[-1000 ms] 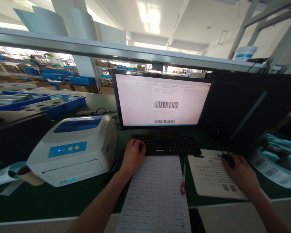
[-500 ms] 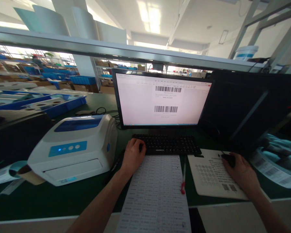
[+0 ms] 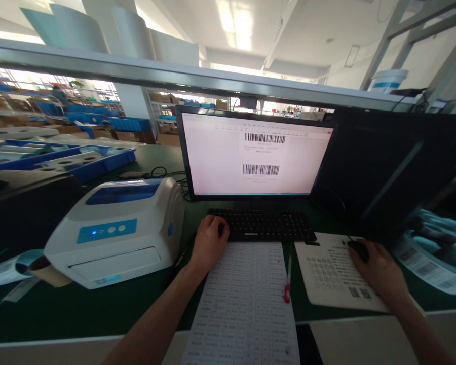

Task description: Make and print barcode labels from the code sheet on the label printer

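Note:
My left hand (image 3: 210,238) rests on the left end of a black keyboard (image 3: 266,226), its fingers bent loosely over the keys and holding nothing. My right hand (image 3: 382,268) is wrapped over a black computer mouse (image 3: 359,250) on a pale printed mouse pad (image 3: 329,286). Behind the keyboard stands a monitor (image 3: 213,157) with two barcodes on its screen. A printed sheet of table rows (image 3: 247,304) lies between my forearms, below the keyboard. Along its right edge is a pen with a red end (image 3: 287,293).
A white label printer (image 3: 117,238) with a lit blue light stands left of my left hand. Rolls of barcode labels (image 3: 433,263) lie at the right. Blue trays (image 3: 110,165) with rolls sit at the back left. A shelf beam (image 3: 213,78) runs above the monitor.
The view has shifted very slightly. Both hands stay in place on the keyboard and the mouse, and the screen still shows the same barcodes.

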`<action>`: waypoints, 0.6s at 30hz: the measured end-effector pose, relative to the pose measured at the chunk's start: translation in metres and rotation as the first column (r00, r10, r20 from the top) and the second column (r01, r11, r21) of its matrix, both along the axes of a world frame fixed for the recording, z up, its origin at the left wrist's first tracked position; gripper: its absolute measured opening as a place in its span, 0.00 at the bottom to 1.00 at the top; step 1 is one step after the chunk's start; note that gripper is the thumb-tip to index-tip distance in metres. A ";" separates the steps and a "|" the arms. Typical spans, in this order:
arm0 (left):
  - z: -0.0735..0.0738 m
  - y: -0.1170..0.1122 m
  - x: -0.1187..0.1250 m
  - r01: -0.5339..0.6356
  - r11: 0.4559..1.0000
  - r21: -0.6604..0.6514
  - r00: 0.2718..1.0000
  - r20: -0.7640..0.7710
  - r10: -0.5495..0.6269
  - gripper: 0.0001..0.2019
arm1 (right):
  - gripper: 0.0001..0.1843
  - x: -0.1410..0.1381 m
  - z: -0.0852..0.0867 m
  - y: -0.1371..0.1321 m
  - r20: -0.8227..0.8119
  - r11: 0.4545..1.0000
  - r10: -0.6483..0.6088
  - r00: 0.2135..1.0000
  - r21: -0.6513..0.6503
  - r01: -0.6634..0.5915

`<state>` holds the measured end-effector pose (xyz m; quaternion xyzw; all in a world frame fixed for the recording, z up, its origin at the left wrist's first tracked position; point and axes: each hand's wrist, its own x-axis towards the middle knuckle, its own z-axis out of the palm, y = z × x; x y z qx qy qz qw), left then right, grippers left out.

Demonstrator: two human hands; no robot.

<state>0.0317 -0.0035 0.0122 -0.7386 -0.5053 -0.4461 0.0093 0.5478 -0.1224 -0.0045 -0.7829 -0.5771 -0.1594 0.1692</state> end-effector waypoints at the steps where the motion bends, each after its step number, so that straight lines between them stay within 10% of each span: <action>1: 0.000 0.000 0.000 -0.001 1.000 -0.002 1.000 0.000 0.001 0.05 | 0.31 0.000 0.000 0.000 -0.003 1.000 0.000 1.000 -0.002 0.000; 18: 0.002 -0.001 0.000 -0.001 1.000 -0.003 1.000 0.000 0.001 0.06 | 0.32 0.001 -0.001 0.001 -0.026 0.999 -0.030 0.999 -0.032 0.029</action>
